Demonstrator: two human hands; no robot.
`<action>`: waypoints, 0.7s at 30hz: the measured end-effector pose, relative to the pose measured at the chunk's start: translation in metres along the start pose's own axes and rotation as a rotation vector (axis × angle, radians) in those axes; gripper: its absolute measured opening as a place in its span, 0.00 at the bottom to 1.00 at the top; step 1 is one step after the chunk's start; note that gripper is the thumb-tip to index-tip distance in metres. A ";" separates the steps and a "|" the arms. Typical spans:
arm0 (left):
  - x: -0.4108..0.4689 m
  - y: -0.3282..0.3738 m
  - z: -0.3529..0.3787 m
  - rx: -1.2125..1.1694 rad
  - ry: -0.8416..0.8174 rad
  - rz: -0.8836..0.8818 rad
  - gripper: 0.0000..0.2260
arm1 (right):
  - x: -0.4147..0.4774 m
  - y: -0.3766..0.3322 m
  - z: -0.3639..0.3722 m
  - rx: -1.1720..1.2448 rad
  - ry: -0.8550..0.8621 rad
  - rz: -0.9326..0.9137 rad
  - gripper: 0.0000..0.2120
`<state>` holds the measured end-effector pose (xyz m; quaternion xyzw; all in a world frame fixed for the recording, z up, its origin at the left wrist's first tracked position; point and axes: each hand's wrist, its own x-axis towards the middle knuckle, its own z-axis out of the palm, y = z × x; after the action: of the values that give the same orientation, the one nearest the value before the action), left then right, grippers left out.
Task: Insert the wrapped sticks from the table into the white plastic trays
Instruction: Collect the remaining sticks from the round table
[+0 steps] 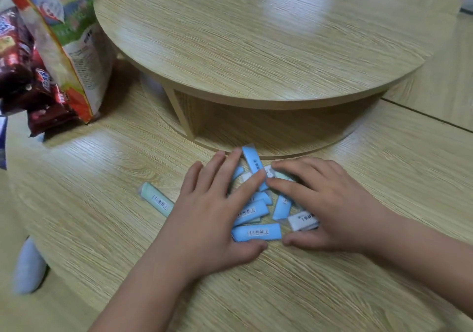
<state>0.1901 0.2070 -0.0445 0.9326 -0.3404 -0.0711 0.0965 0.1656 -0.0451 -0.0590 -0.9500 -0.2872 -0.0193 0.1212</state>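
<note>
My left hand (217, 214) lies palm down, fingers straight and spread, pointing forward and rightward. My right hand (330, 203) lies palm down too, fingers stretched leftward, index tip right by my left index tip. My thumbs point inward, tips close but apart. Both forearms are bare.

- Two hands: left hand (212, 214), right hand (330, 203).
- At least five blue wrapped sticks (256, 232); the hands hide part of the pile.
- One pale green stick (156, 199), left.
- Two white sticks (302, 221).
- One large snack bag (74, 50), far left.
</note>
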 end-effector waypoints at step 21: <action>-0.017 0.018 0.009 0.051 0.087 -0.051 0.27 | -0.022 0.008 -0.018 -0.092 -0.105 0.080 0.45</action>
<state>0.1649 0.2034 -0.0479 0.9454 -0.3137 -0.0240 0.0856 0.1519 -0.0680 -0.0462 -0.9650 -0.2538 0.0221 0.0630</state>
